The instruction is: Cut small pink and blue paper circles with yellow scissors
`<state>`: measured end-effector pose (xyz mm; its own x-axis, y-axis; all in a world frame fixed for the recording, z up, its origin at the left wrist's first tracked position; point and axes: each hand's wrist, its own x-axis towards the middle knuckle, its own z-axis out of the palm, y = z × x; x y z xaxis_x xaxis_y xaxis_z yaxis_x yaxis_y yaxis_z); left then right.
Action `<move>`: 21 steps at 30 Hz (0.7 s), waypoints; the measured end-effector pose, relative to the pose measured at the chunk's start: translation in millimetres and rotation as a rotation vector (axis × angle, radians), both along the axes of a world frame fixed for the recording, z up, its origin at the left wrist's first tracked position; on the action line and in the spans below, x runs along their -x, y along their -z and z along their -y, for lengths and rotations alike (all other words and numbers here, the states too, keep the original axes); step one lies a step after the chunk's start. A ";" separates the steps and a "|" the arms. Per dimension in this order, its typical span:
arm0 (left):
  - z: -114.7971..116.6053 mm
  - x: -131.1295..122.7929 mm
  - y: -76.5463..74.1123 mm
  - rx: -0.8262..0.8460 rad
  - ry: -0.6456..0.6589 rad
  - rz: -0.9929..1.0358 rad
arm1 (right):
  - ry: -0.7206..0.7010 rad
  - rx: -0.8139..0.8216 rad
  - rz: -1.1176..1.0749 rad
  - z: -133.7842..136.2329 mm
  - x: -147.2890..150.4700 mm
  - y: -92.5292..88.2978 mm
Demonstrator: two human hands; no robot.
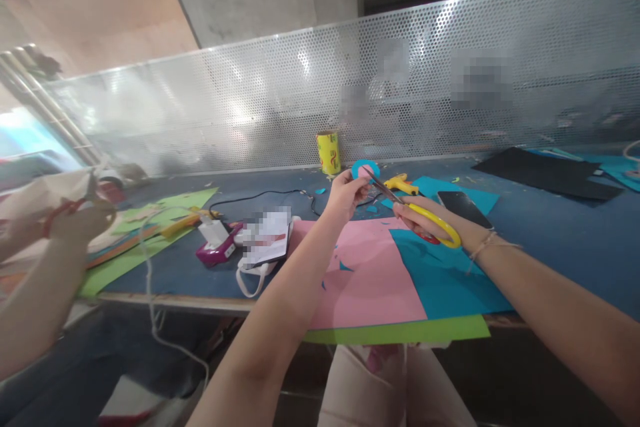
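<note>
My left hand (349, 191) pinches a small round piece of blue paper (357, 167) with pink at its middle, held up above the table. In my right hand (411, 212) are scissors (447, 230) with yellow and red handles, their blades reaching to the edge of the round paper. Whether the blades are apart is too small to tell. Beneath my hands lie a pink sheet (373, 287), a blue sheet (453, 283) and a green sheet (400, 332), overlapping at the table's front edge. Small blue scraps (345, 267) are scattered over the pink sheet.
A yellow glue gun (401, 184) and a phone (464, 208) lie beyond my right hand. A yellow roll (329, 152) stands against the perforated metal screen (250, 113). Left are a purple power strip (217, 250), cables and a co-worker's hands (83, 217). Black paper (545, 173) lies right.
</note>
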<state>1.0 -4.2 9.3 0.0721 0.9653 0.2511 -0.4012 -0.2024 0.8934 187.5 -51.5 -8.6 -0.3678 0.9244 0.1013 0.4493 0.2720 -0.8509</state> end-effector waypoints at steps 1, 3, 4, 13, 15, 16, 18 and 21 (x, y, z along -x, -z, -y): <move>0.4 0.0 0.0 0.000 0.007 -0.003 | 0.001 0.008 -0.003 -0.2 0.0 0.4; 1.5 -0.2 -0.2 0.005 0.021 -0.006 | 0.001 0.013 -0.017 0.1 0.4 0.5; 2.1 -0.4 -0.4 0.009 0.028 -0.004 | 0.003 0.013 -0.028 0.8 0.8 0.1; 3.1 0.6 -2.8 0.025 0.112 0.066 | -0.042 0.086 -0.126 10.1 4.2 -7.9; 3.7 0.9 -3.2 0.018 0.125 0.084 | -0.076 0.098 -0.157 9.7 3.1 -6.6; 3.9 1.0 -3.4 0.016 0.128 0.090 | -0.092 0.097 -0.168 9.3 2.6 -5.8; 4.4 1.1 -3.6 0.013 0.128 0.096 | -0.112 0.100 -0.181 8.5 1.9 -4.6; 4.5 1.0 -3.4 0.017 0.120 0.090 | -0.124 0.098 -0.190 8.6 2.0 -4.6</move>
<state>-0.1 -8.7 12.8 0.1654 0.9552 0.2454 -0.5004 -0.1331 0.8555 185.5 -60.1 -4.0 -0.4619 0.8823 0.0911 0.2473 0.2268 -0.9420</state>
